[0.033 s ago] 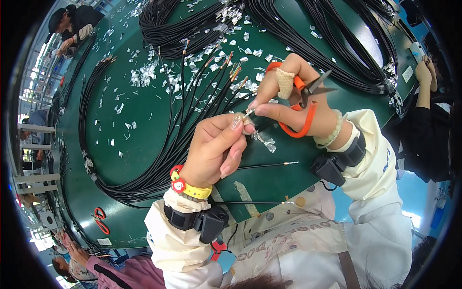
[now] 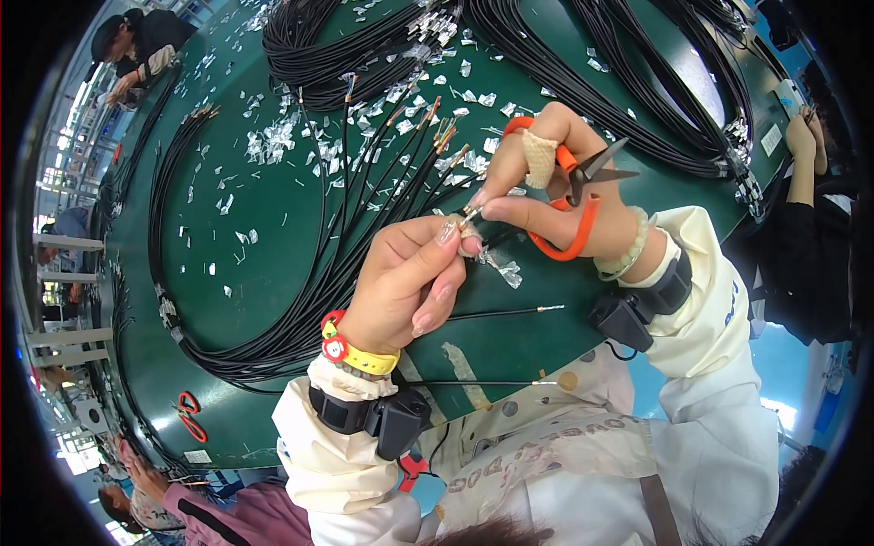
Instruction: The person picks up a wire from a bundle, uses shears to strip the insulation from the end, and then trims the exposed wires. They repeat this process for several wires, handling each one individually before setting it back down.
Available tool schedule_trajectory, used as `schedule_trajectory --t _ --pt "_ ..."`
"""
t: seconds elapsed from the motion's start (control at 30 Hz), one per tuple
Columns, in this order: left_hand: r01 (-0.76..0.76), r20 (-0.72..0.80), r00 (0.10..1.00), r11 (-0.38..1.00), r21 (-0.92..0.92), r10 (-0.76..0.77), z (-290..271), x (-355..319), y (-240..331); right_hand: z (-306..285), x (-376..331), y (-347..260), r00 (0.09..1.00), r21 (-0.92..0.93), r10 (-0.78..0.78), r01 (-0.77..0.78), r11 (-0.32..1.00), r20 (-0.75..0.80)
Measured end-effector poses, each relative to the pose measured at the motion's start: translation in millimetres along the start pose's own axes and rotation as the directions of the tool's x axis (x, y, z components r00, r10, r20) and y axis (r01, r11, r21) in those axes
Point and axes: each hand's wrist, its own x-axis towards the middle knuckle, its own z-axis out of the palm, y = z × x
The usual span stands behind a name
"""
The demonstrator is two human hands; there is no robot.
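Note:
My left hand (image 2: 405, 278) is closed, thumb and forefinger pinching the stripped end of a black cable (image 2: 471, 215). Above and right of it, my right hand (image 2: 560, 187) meets that end with thumb and forefinger tips. The same right hand carries orange-handled scissors (image 2: 579, 175) looped over its fingers, their blades apart and pointing right. A beige wrap (image 2: 540, 159) covers one of its fingers. A crumpled strip of clear film or foil (image 2: 505, 270) hangs just below the fingertips. Left of my hands fans a bundle of black cables (image 2: 264, 355), several with bare copper-coloured ends.
Film scraps (image 2: 273, 143) litter the green table (image 2: 228, 318). Coiled black cables (image 2: 319, 68) lie at the far side, more cables (image 2: 583, 100) at far right. Red-handled scissors (image 2: 190, 417) rest near the left edge. A single cable (image 2: 496, 315) lies below my hands. Other people sit around the table.

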Motion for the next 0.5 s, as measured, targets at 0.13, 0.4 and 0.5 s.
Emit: schedule_trajectory --t 0.13,0.4,0.5 --pt "-0.084 -0.115 0.987 0.967 0.239 0.114 6 1 -3 4 1 -1 0.998 0.001 0.044 -0.044 0.999 -0.044" --pt "-0.448 -0.066 0.751 0.581 0.68 0.656 8 14 -19 2 0 -3 0.989 0.06 0.116 -0.111 0.992 -0.096" --pt "-0.414 -0.015 0.68 0.401 0.818 0.733 4 12 -19 2 1 -8 0.988 0.063 0.122 -0.117 0.991 -0.091"
